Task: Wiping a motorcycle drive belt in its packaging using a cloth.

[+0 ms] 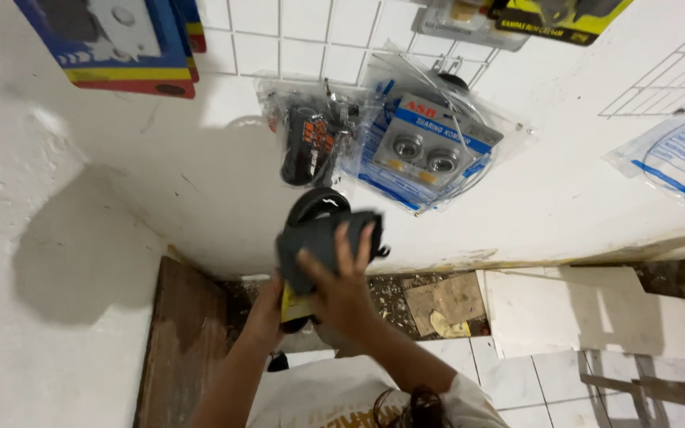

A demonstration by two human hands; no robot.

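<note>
I start with the white plaster wall, which fills most of my view and runs into a corner at nine o'clock. Across the top hangs a white wire grid rack, and from it dangle clear plastic packets: at twelve o'clock a blue-and-white blister card with two round metal bearings, and just beside it at eleven o'clock a bag of black and orange parts. Well off at three o'clock hangs a clear bag with a blue-printed white sheet. Low at seven o'clock a dark brown wooden board leans against the wall, and at four o'clock lie pale floor tiles and a scrap of brown cardboard.

At the centre of the view is the dark grey folded rubber piece with a black rounded end, held up against the wall just under the hanging packets. My right hand has its grip closed on it, fingers spread over the front face. My left hand clasps it from below at seven o'clock, where a yellow label shows.

I judge the step in hand to be handling this piece at the rack. Any next move calls for both hands keeping firm hold and staying clear of the packets above.
</note>
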